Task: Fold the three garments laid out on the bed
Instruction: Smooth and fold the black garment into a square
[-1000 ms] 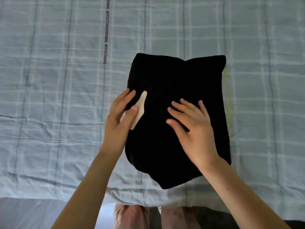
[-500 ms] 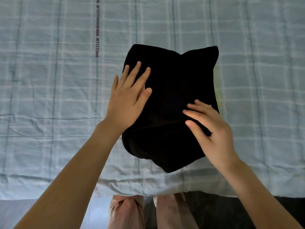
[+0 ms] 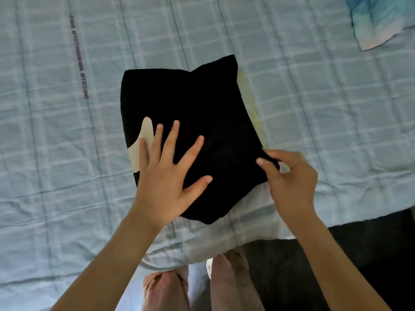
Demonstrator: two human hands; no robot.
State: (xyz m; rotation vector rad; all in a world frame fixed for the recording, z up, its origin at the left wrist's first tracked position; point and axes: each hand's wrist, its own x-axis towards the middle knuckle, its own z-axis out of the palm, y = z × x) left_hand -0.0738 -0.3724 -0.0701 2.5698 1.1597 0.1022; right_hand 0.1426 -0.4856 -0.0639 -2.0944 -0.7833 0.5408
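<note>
Left hand (image 3: 166, 182) flat on folded black garment (image 3: 202, 108).

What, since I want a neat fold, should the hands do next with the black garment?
Probably draw the pinched corner outward to square the fold. The left hand presses flat on the folded black garment, pinning it, while the right hand pinches its near right corner, which juts out.

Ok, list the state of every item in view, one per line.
black garment: folded compact, lying on the bed cover.
left hand: fingers spread, pressing flat on the black garment.
right hand: pinching the black garment's right edge.
tie-dye garment: lying on the bed cover, mostly out of frame.
bed cover: creased.
</note>
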